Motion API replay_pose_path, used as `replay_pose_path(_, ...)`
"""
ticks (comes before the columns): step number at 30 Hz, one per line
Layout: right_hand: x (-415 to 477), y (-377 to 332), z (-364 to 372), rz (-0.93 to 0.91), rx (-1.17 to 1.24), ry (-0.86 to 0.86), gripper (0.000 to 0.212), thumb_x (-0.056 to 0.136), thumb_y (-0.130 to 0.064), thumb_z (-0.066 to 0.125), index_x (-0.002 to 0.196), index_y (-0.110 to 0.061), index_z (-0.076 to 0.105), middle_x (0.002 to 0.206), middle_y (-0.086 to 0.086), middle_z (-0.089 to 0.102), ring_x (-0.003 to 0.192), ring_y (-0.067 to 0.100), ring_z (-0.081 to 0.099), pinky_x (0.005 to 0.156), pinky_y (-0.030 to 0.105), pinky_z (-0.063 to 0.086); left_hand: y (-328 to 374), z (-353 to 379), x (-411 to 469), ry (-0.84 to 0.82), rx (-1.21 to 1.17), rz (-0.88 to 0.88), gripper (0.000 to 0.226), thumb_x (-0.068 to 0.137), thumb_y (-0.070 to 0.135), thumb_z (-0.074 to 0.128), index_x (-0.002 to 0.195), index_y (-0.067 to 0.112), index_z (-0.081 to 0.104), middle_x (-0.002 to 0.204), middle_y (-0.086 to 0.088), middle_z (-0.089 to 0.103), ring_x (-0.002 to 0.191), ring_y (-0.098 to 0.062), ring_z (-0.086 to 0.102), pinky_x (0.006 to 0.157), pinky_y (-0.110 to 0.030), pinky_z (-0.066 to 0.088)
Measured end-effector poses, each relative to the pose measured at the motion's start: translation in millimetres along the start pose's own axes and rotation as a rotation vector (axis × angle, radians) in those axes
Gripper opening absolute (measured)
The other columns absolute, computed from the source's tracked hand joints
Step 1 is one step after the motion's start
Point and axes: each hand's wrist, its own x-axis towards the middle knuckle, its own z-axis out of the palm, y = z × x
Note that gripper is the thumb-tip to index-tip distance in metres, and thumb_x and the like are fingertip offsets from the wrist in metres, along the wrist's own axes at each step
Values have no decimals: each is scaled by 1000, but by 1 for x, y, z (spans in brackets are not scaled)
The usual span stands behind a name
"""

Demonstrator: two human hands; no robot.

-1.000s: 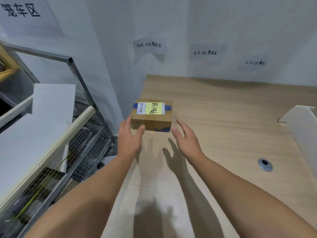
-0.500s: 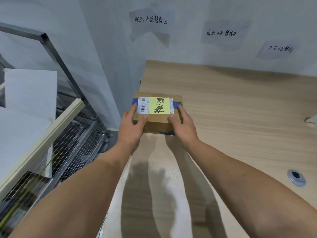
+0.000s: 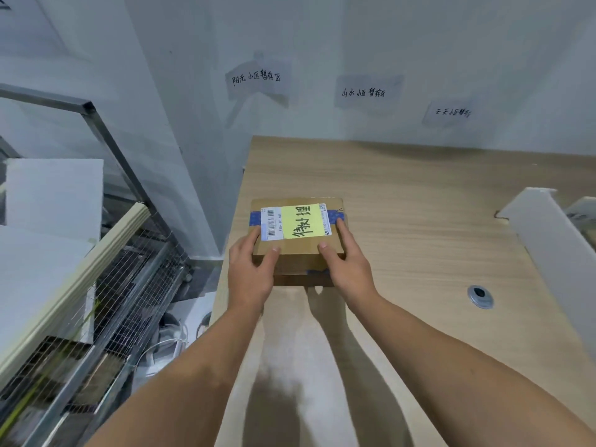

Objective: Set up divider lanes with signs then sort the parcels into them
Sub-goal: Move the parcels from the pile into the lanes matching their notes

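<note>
A small brown cardboard parcel [image 3: 298, 253] with blue tape, a barcode label and a yellow handwritten note lies near the left edge of the wooden table [image 3: 403, 204]. My left hand [image 3: 250, 272] grips its near left corner, thumb on top. My right hand [image 3: 346, 266] grips the near right corner the same way. Whether the parcel rests on the table or is slightly lifted is unclear. Three paper signs hang on the back wall: left sign [image 3: 258, 77], middle sign [image 3: 364, 91], right sign [image 3: 451, 112]. A white divider board [image 3: 554, 240] stands on edge at the right.
A metal wire cart [image 3: 106, 285] with white foam boards [image 3: 48, 204] stands left of the table. A round cable grommet [image 3: 480, 296] sits in the tabletop at the right. The wall corner juts out just behind the parcel's left side.
Both hands came in from just short of the parcel and closed on its near corners. The parcel itself stays near the table's left edge while the view shifted.
</note>
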Motion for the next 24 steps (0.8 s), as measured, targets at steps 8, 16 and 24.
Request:
replay_pose_path(8,-134,-1,-98,-73,19,259,62,98,-34,61,153,-42,33,155,-26,33,144,-2,28,120,31,29,55,30,-123,-113,-105,115,47,95,30,66,134,47,48,135,6,35,127,-10,43,85,-3,38)
replay_pose_path(16,-259,18,-230,-58,22,517,58,99,-35,60,150,-45,36,157,-21,35,144,4,30,115,31,32,102,101,-270,-272,-152,258,55,95,37,64,145,47,43,154,16,42,141,-12,41,112,-45,42)
replay_pose_path(24,-395,59,-340,-35,87,662,58,98,-33,63,148,-50,37,150,-24,40,137,-2,34,115,29,34,134,157,-426,-410,-208,285,52,94,32,67,140,49,48,147,18,50,134,-14,49,103,-30,46)
